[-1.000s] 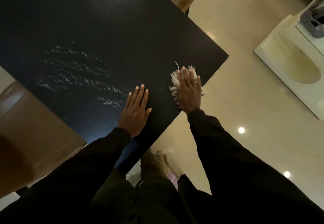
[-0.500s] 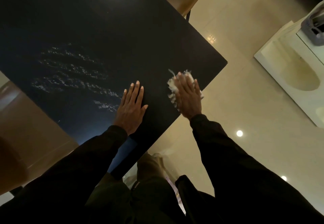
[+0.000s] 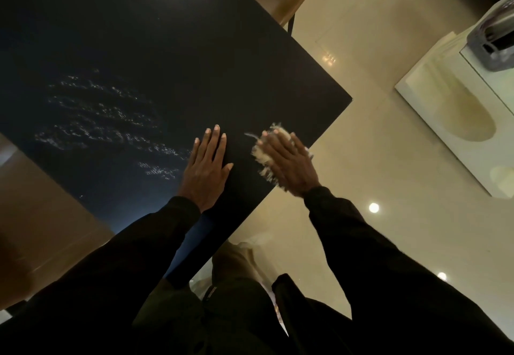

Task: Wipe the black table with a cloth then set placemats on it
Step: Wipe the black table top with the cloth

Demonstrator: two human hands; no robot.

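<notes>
Right hand (image 3: 289, 163), fingers extended, pins a frayed, fluffy white cloth (image 3: 264, 157) flat on the glossy black table (image 3: 167, 62) near its 3 o'clock corner; motion blur leaves any finger curl uncertain. Left hand (image 3: 207, 168), flat and empty, rests just beside it at 9 o'clock. Beaded streaks (image 3: 105, 121) lie farther toward 9 o'clock.

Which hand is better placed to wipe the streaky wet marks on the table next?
Right. The right hand presses the white cloth flat on the black table near its edge. The left hand lies flat on bare tabletop, holding nothing, though it is closer to the streaks.
</notes>
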